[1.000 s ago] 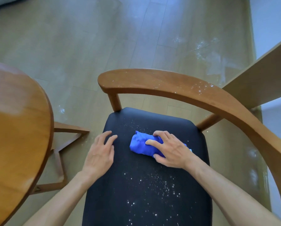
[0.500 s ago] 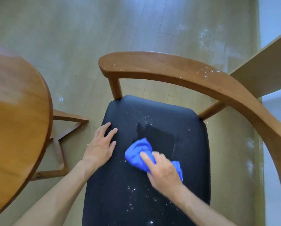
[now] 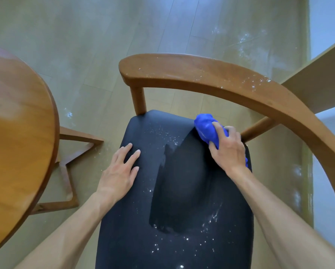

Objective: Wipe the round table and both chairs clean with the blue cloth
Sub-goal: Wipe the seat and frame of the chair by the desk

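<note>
Blue cloth (image 3: 206,127), bunched, sits at the black seat's (image 3: 182,191) far right corner, its long axis slanting toward you. Your right hand (image 3: 228,150) grips it, covering its near end; your left hand (image 3: 120,171) lies flat, fingers straight. The armrest (image 3: 201,76) curves just beyond, the round table (image 3: 17,133) to your left.

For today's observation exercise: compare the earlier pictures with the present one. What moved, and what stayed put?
The right hand, gripping the blue cloth throughout, swept toward the seat's front, then to its far right corner, leaving a dark wiped streak. The left hand stayed flat on the seat.
</note>
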